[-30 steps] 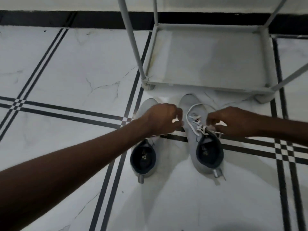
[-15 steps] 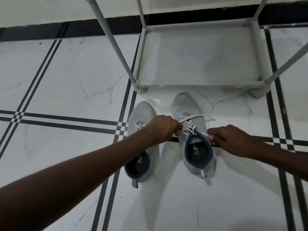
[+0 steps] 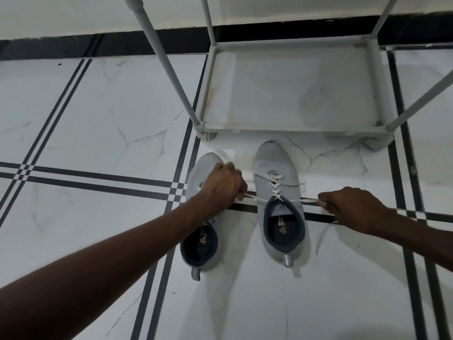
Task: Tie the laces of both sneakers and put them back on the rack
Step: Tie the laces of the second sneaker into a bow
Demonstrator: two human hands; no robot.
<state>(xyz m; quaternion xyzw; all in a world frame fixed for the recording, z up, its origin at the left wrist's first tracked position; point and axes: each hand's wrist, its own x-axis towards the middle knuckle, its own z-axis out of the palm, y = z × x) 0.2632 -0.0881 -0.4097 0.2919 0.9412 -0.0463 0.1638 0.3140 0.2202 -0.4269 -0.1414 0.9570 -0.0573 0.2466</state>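
Two grey sneakers stand side by side on the white tiled floor (image 3: 73,123), toes pointing at the rack (image 3: 291,130), heels toward the camera. Farthest left, the left forearm reaches in from the lower corner, and the left hand (image 3: 224,184) hovers over the lace area of the left sneaker (image 3: 202,241), hiding most of its lacing; its fingers are curled closed, pinching one end of a white lace (image 3: 274,190) that runs across the gap to the other shoe. Whether the left sneaker's own lace is tied cannot be told. Next comes the right sneaker (image 3: 278,163), set slightly farther forward, its toe just short of the rack's front bar; the lace zigzags up its tongue and leaves at the collar as two strands pulled taut, one to each side. On the far side, the right hand (image 3: 353,209) is closed in a fist around the other strand, low beside the shoe, with a loose tail hanging below it onto the floor. Behind the shoes, the rack's bottom shelf holds nothing, and its grey poles rise out of view; a dark skirting runs along the wall beyond.
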